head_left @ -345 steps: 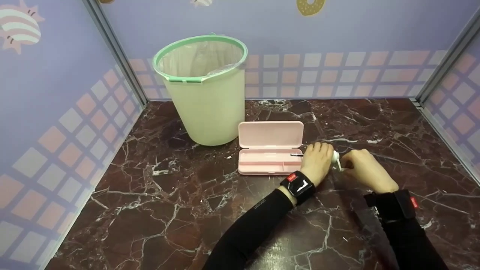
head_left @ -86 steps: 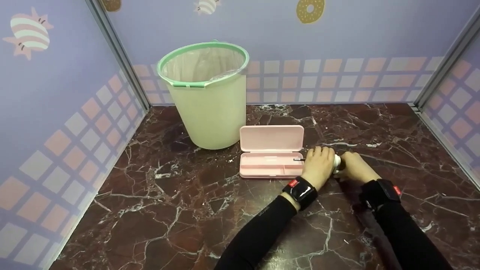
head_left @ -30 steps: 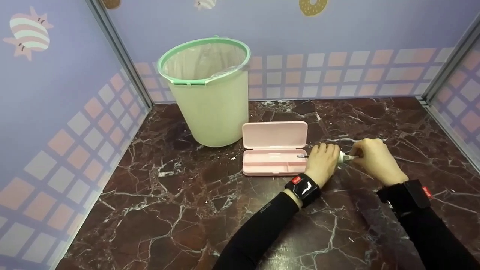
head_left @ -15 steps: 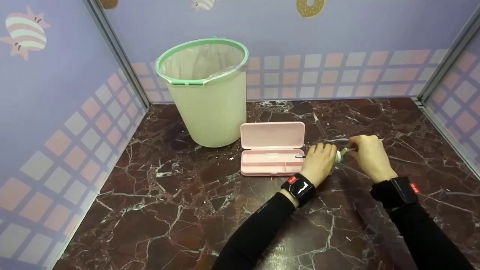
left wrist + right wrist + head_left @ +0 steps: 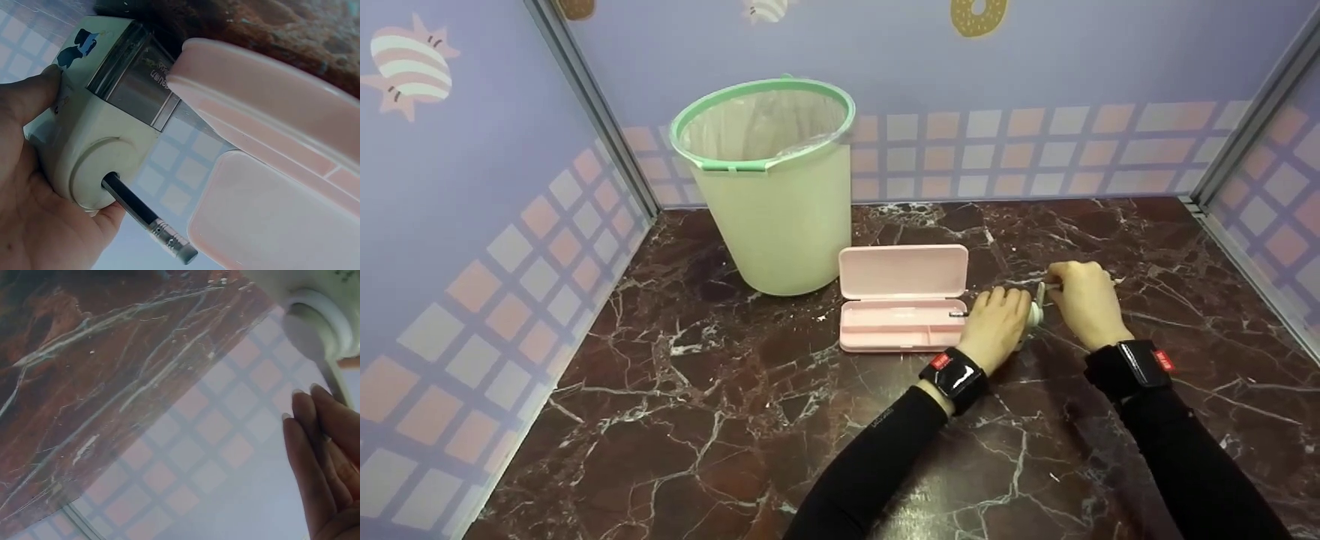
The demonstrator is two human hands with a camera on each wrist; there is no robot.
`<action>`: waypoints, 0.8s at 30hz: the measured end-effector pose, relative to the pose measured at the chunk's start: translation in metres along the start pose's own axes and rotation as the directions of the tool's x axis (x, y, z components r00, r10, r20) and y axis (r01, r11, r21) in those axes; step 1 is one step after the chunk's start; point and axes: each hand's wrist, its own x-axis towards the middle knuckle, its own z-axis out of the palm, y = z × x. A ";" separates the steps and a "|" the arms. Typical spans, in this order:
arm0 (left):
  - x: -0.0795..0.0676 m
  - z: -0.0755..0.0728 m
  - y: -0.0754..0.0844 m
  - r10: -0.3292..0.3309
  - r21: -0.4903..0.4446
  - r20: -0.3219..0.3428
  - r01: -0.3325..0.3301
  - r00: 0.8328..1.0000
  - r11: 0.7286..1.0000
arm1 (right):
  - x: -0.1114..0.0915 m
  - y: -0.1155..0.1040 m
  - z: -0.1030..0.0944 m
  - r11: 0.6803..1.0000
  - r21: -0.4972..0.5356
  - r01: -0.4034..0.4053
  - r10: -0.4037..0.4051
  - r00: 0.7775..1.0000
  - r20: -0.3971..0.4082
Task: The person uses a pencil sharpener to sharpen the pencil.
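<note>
My left hand (image 5: 996,324) grips a whitish crank pencil sharpener (image 5: 115,121), fingers over its top and thumb on its side in the left wrist view. A dark pencil (image 5: 135,201) with a metal ferrule and grey eraser sticks out of its hole; the tip is hidden inside. On the opposite side, the fingers of my right hand (image 5: 1086,304) pinch the end of the crank handle (image 5: 333,379), which points up in the head view. The pink pencil case (image 5: 904,274) lies with its lid raised just left of my left hand, the pencil's eraser end overlapping its right edge.
Behind the pencil case to the left stands a tall pale-green bin (image 5: 780,225) with a green rim and a clear liner. Patterned panels (image 5: 1035,67) enclose the dark marbled table (image 5: 697,420) at the back and sides.
My right hand has gone round with the crank: the handle pointed right about a second ago and now stands up. My left hand keeps its hold on the sharpener beside the case.
</note>
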 end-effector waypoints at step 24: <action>0.001 0.004 0.001 -0.001 0.018 -0.069 0.002 0.998 1.000 | 0.017 0.025 0.032 1.000 0.026 -0.008 0.005 0.994 0.111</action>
